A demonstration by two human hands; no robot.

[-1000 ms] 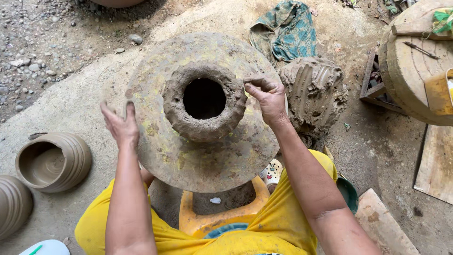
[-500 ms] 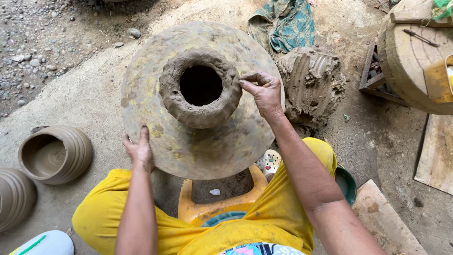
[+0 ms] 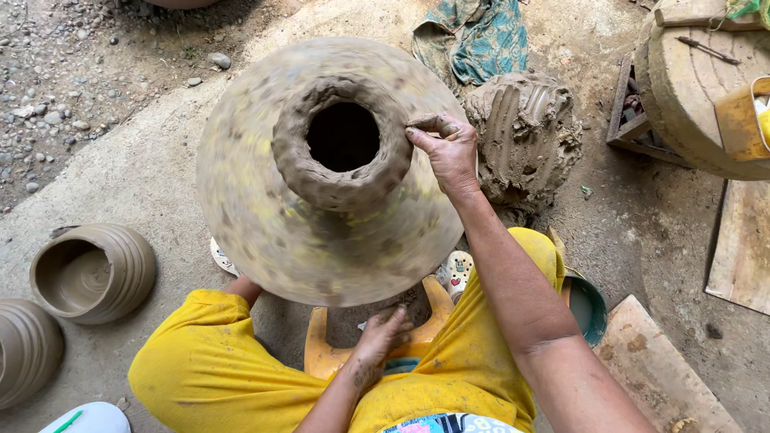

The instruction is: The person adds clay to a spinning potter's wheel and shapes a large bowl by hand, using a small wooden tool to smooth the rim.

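Observation:
A big wet clay pot (image 3: 321, 232) stands in front of me, seen from above, with a rough thick rim around its dark mouth (image 3: 343, 136). Its surface looks blurred with spin. My right hand (image 3: 445, 148) pinches the rim at its right side, fingers pressed on the clay. My left hand (image 3: 381, 341) is low by my lap, under the pot's near edge, resting near an orange plastic stool (image 3: 333, 357); it holds nothing I can see. My yellow clothing (image 3: 216, 377) fills the bottom of the view.
A lump of raw clay (image 3: 525, 132) sits right of the pot, with a teal cloth (image 3: 473, 36) behind it. Two ribbed clay pots (image 3: 92, 273) lie at the left. A round wooden block (image 3: 698, 88), boards (image 3: 742, 240) and a green bowl (image 3: 589, 309) are at the right. Gravel lies far left.
My left hand left the pot's shoulder and dropped down under its near edge toward my lap. The right hand stays on the rim. The view moved closer.

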